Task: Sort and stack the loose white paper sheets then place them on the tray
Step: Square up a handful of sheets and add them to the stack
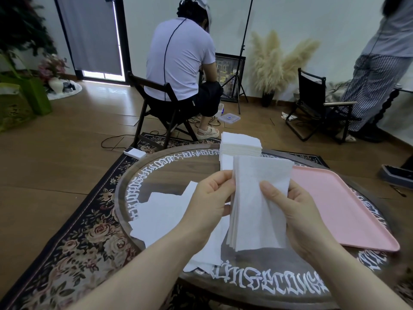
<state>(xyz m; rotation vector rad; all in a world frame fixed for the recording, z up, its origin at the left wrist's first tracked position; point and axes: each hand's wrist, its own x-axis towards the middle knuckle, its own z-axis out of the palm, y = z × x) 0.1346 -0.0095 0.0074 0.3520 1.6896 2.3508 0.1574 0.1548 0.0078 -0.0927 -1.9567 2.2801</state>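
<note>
Both my hands hold a bundle of white paper sheets (257, 204) upright above the round table. My left hand (212, 198) pinches the bundle's left edge near the top. My right hand (288, 206) grips its right side, thumb across the front. Loose white sheets (163, 215) lie scattered on the table's left part, partly hidden under my left arm. A neat stack of white sheets (241, 143) sits at the table's far edge. The pink tray (335, 204) lies on the table's right side with nothing on it.
The round dark table (178, 166) with white lettering stands on a floral rug. A white box (134, 152) lies on the rug beyond it. A seated person on a folding chair (156, 108) is behind, another person stands at far right beside a black chair (317, 108).
</note>
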